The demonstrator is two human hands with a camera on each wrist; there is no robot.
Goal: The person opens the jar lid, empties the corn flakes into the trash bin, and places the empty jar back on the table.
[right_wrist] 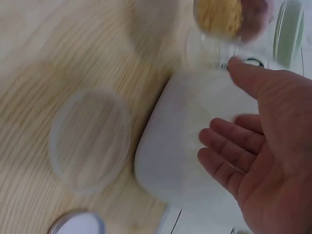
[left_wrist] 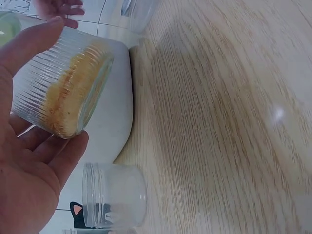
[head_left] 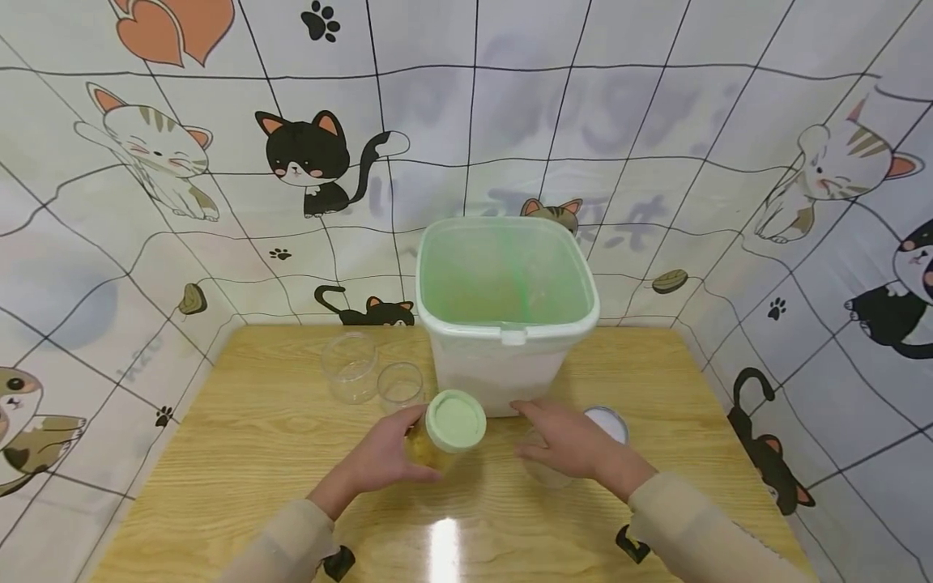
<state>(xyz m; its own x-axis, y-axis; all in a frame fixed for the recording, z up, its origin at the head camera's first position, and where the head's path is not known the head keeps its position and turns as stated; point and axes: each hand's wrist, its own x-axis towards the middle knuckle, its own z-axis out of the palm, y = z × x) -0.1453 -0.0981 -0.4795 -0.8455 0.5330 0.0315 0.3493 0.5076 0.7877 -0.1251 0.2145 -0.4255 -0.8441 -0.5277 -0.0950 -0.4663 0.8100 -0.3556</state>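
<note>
My left hand (head_left: 382, 457) grips a ribbed glass jar (left_wrist: 73, 83) with a pale green lid (head_left: 456, 421), holding it tilted off the table. Yellowish bits lie inside the jar, near its base. My right hand (head_left: 568, 441) holds nothing, its fingers loosely bent, in front of a white bin (head_left: 503, 364). In the right wrist view its palm (right_wrist: 278, 180) shows, apart from the jar. A clear round lid or disc (right_wrist: 54, 141) lies on the table below the right hand, and a small white round lid or tin (head_left: 608, 423) is beside it.
Two clear jars (head_left: 350, 368) stand left of the bin; the nearer clear jar (left_wrist: 117, 195) is close to my left hand. The bin has a translucent green-tinted top (head_left: 474, 275). Patterned cloth walls (head_left: 466, 121) enclose the wooden table (head_left: 277, 437) at the back and sides.
</note>
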